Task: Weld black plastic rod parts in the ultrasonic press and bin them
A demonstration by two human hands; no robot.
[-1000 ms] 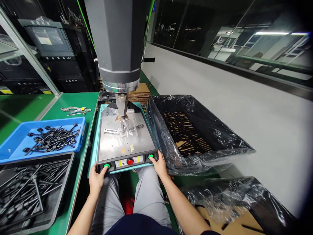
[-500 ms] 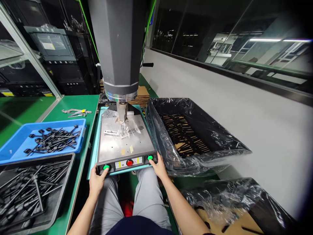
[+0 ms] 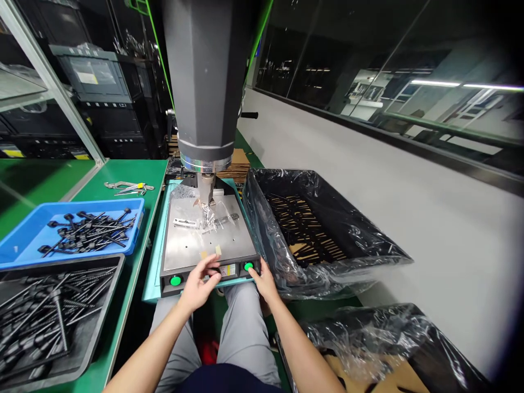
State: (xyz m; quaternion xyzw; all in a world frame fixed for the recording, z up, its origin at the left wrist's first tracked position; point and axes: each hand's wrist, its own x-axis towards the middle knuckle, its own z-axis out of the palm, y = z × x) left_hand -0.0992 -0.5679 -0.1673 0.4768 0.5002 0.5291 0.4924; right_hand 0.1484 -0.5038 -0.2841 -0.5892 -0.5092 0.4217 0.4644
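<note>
The left hand [image 3: 198,286] is held palm inward before the middle of the front panel [image 3: 186,274], its fingers loosely spread and bent, thumb parted from them, with nothing seen in its hold. The right hand [image 3: 265,284] is at the panel's right corner, partly open, the thumb at the right green button [image 3: 248,266] and the fingers along the edge; whether the thumb presses cannot be told.

The grey machine head [image 3: 207,82] overhangs the steel plate [image 3: 184,256], its tool [image 3: 205,188] reaching down among crumpled clear film [image 3: 210,215]. On the green worktop [image 3: 135,169] to the left are pliers [image 3: 125,185], a blue tray [image 3: 28,234] of black parts and a dark tray [image 3: 117,295] of longer ones. A plastic-lined bin [image 3: 356,229] stands close on the right. The left hand blocks part of the panel and its label [image 3: 230,270].

The panel lies just beyond both hands; its left green button [image 3: 176,280] is near the left hand, untouched, and the right one is under the right thumb
</note>
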